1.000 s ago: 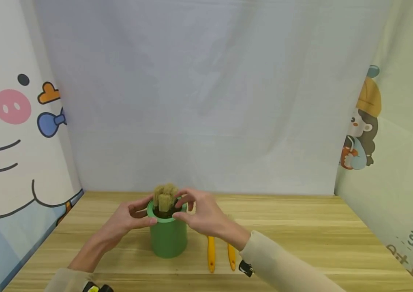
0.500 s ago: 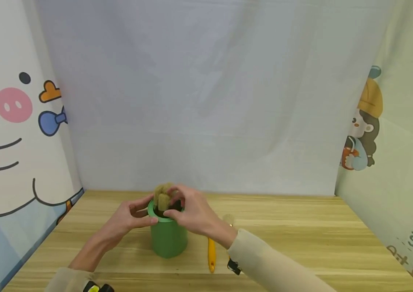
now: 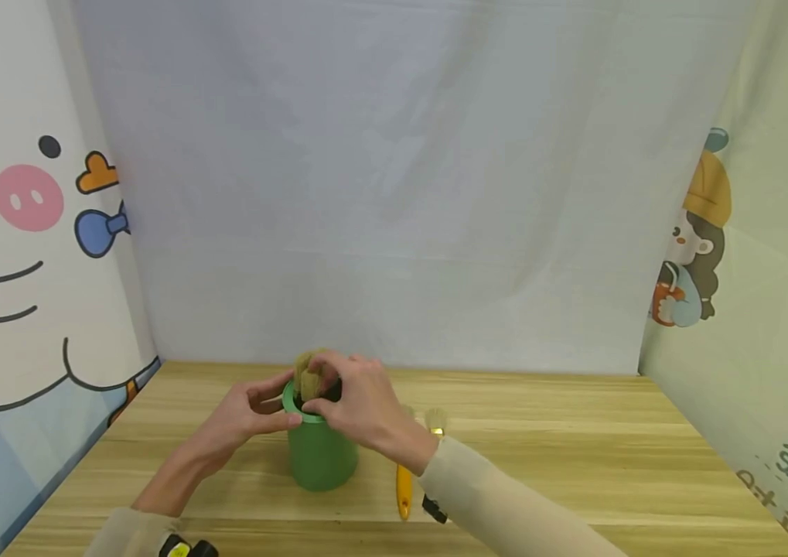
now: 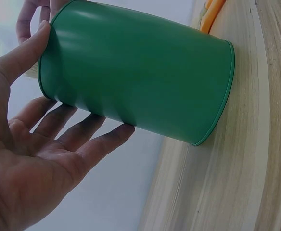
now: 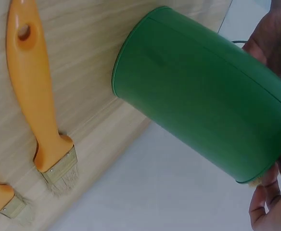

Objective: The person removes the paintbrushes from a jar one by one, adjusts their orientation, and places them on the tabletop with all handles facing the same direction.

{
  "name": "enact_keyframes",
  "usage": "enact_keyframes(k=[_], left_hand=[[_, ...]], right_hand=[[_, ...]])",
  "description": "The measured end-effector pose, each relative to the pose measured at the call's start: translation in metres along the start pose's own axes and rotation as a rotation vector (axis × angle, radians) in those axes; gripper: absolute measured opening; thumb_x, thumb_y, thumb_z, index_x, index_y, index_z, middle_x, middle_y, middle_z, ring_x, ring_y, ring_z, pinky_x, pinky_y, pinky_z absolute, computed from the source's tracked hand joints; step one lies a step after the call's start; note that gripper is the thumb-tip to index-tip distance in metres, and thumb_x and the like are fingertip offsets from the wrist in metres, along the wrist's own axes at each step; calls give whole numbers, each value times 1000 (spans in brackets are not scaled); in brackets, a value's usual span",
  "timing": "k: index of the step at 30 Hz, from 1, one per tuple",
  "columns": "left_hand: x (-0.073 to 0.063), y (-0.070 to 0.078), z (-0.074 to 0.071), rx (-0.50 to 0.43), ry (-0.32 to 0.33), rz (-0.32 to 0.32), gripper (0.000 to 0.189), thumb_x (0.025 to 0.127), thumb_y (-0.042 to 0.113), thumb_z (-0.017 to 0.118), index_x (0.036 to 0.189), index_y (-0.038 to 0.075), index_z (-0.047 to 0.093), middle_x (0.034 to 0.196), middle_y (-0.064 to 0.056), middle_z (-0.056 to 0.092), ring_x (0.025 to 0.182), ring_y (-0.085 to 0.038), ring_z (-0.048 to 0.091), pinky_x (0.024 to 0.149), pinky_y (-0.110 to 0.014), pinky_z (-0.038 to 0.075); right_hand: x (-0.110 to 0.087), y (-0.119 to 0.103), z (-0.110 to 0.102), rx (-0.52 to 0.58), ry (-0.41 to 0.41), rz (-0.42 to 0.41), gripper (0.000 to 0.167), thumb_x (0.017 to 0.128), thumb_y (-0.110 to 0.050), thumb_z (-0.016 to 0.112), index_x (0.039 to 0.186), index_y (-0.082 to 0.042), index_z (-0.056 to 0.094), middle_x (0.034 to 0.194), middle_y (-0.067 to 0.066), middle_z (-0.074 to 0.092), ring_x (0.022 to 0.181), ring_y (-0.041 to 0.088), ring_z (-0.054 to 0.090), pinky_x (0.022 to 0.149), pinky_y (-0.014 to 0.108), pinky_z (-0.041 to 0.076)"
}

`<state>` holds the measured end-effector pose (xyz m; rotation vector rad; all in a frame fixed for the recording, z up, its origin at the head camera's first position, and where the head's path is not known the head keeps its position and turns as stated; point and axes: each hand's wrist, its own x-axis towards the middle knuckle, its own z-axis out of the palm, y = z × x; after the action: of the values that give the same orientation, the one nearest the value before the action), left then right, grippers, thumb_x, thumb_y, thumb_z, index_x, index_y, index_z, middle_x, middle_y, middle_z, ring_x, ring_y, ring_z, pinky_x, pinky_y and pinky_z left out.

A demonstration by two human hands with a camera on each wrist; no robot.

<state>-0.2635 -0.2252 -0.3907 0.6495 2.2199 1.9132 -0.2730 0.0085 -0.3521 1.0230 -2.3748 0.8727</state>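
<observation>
A green cylindrical holder stands upright on the table with a bundle of tan paintbrush bristles sticking out of its mouth. My left hand holds it from the left; in the left wrist view the thumb is at the rim and the fingers touch the side. From the right, my right hand reaches over the rim and grips the bristle bundle between thumb and fingers. The lower parts of those brushes are hidden inside the holder.
Two paintbrushes with yellow-orange handles lie right of the holder: the nearer one and another, bristles pointing away from me. My right forearm partly covers them in the head view. Behind the wooden table hangs a pale curtain.
My right hand has moved left, from the holder's right rim onto the bristles, its thumb now inside the rim. The left hand and holder have stayed put. More of the right-hand loose paintbrush's bristles shows.
</observation>
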Motion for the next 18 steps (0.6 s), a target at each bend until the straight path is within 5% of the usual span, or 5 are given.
enact_keyframes(k=[7,12,18], left_hand=[[1,-1,-1,-3,-4,-8,80,97,14,77,164,3,34,165,-19,35,144,-50,40,108,-55,49],[1,-2,-2,6,-7,-1,80,98,15,77,164,2,34,165,-20,36,144,-51,40,107,-56,49],[1,-1,-1,2,-2,-8,81,97,14,77,164,2,34,165,-20,36,144,-50,41,106,-50,51]], right_hand=[[-1,-3,5,-15,38,-19,37,87,-26,91,116,-16,69,88,-8,71,82,16,63,85,37,48],[-1,-6,6,-9,40,-19,37,88,-24,90,117,-15,69,92,-5,74,88,14,65,90,41,49],[-5,-5,3,106,28,17,35,91,-12,86,121,-13,68,98,1,74,90,12,66,84,30,53]])
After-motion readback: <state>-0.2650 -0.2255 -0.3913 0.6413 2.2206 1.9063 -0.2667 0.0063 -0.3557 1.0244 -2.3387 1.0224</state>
